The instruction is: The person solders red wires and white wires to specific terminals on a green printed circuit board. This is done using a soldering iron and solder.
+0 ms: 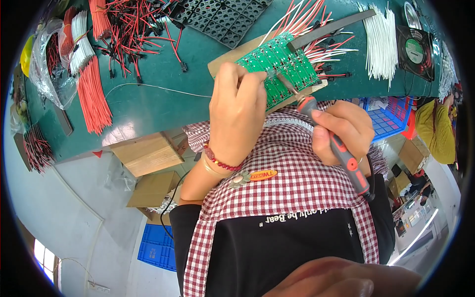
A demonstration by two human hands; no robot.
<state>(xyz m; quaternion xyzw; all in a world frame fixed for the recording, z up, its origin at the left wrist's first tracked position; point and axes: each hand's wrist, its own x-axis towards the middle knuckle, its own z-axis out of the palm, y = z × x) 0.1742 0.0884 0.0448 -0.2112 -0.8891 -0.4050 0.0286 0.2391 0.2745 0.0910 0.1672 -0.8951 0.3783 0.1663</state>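
Observation:
A green circuit board (pixel 280 63) lies on a brown backing board (pixel 223 60) at the near edge of the green table (pixel 148 106). My left hand (pixel 236 115), with a red bead bracelet, rests over the circuit board's left part. Its fingertips are pinched on a thin pale solder wire (pixel 158 89) that trails left across the table. My right hand (pixel 344 129) grips the orange-and-grey handle of a soldering iron (pixel 341 148); its metal tip touches the circuit board just right of my left fingertips. Red and white leads (pixel 324 47) stick out from the board's far side under a black bar (pixel 330 29).
Bundles of red wires (pixel 93 96) and loose red-black leads (pixel 133 29) cover the table's left. A black grid tray (pixel 220 20) lies at the back, with white wires (pixel 382 42) and a small fan (pixel 415 49) on the right. Cardboard boxes (pixel 148 154) and blue crates (pixel 391 119) stand below; a person in yellow (pixel 436 129) is at the right.

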